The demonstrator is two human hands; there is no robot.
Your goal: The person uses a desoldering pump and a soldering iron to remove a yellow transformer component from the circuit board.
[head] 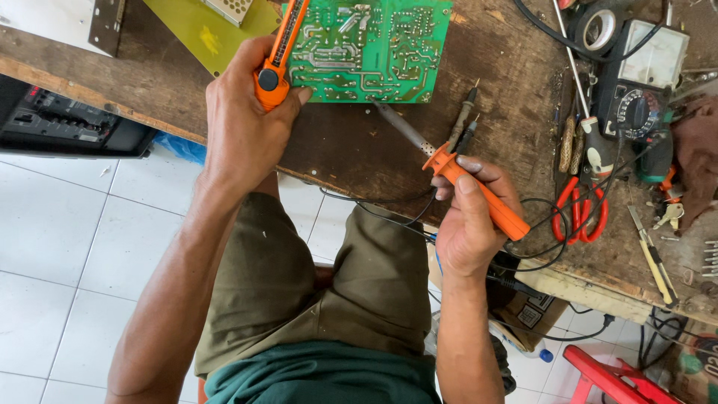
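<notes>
**Green board on the bench, both tools held ready**

A green circuit board is laid flat at the far edge of a worn wooden bench, with its silver lines facing up. An orange pump tool is pressed against the board's left side and is gripped tight in the left hand, with the thumb set by its round button. An orange-handled soldering iron is clasped in the right hand, fingers closed around the grip. Its metal tip is pointed at the board's lower edge but is not yet touching it. The work seems to be only partly done; which spots are already fixed cannot be told from this far.

Two dark test probes are laid beside the iron. Farther right, a meter with a dial, red scissors and tangled black wires are seen. A yellow board is placed at the left. Below the bench, white floor tiles and a black box with knobs are seen.
</notes>
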